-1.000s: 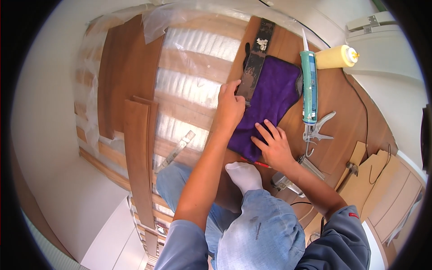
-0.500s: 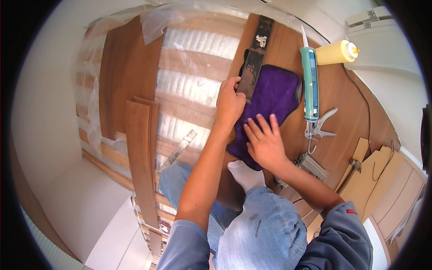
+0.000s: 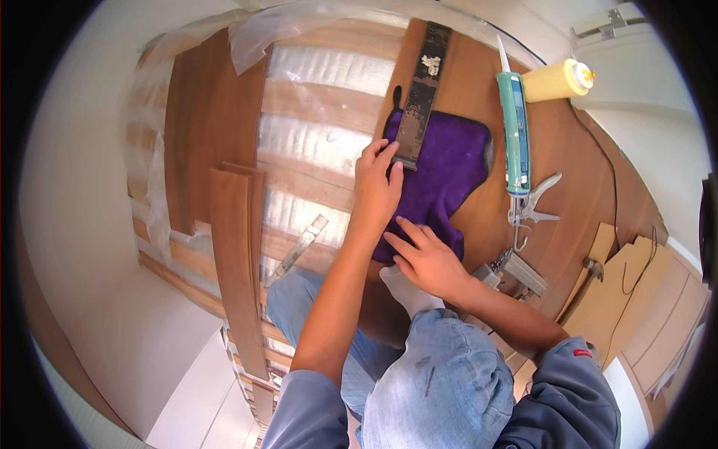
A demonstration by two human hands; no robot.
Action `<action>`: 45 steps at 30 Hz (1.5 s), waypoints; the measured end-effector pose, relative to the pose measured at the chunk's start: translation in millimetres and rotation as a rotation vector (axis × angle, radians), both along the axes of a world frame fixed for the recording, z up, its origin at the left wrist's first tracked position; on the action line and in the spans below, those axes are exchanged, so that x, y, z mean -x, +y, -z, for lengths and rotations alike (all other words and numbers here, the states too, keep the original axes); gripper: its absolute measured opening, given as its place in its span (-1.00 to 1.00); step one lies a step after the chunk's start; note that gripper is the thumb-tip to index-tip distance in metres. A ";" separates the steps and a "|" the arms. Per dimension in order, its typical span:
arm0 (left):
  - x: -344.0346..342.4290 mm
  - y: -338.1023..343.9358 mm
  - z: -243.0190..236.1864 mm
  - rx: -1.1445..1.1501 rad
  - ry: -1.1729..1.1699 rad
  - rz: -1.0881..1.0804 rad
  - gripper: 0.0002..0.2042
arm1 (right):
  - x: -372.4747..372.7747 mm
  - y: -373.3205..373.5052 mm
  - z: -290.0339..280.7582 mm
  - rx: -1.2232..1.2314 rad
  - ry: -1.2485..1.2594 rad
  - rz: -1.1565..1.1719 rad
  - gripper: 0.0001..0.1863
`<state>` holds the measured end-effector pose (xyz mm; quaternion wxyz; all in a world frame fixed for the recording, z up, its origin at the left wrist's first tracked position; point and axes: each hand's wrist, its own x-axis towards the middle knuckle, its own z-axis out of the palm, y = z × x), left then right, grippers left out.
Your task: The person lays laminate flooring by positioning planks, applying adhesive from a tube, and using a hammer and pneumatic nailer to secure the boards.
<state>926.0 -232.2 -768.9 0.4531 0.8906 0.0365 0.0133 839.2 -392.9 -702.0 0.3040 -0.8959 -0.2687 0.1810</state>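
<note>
A purple cloth with a dark edge and a small black loop lies on brown floorboards in front of me. Across its upper left part rests a worn black metal bar, with a raised lip at its near end. My left hand is at the cloth's left edge beside that lip, fingers apart, the fingertips at the bar. Lower down, my right hand lies on the near part of the cloth with its fingers spread, next to my socked foot. The cloth is wrinkled near these fingers.
To the right lie a green caulking gun, a yellow squeeze bottle, a metal clamp-like tool and a hammer. On the left, exposed wooden battens, loose floorboards and a flat scraper-like strip lie over foil.
My left fingers have loosened from the bar's near end. My right hand has slid nearer to my foot. The cloth has shifted left under the bar and bunched at its near side.
</note>
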 end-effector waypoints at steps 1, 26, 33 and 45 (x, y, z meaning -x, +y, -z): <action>11.0 1.4 -1.4 -0.102 -0.061 0.029 -0.50 | 4.1 -14.7 -7.1 -0.136 0.040 0.008 -0.52; -249.0 -35.5 -11.5 -0.404 0.205 0.340 -0.54 | 154.8 -492.7 -17.4 0.549 0.395 1.185 -0.78; -279.8 -39.6 -2.0 -0.531 0.341 0.441 -0.49 | 9.5 -257.2 -74.1 -0.275 0.798 1.032 -0.48; -293.8 -42.8 -3.3 -0.644 0.382 0.544 -0.42 | -199.0 -71.7 -19.4 -0.146 0.863 0.220 -0.70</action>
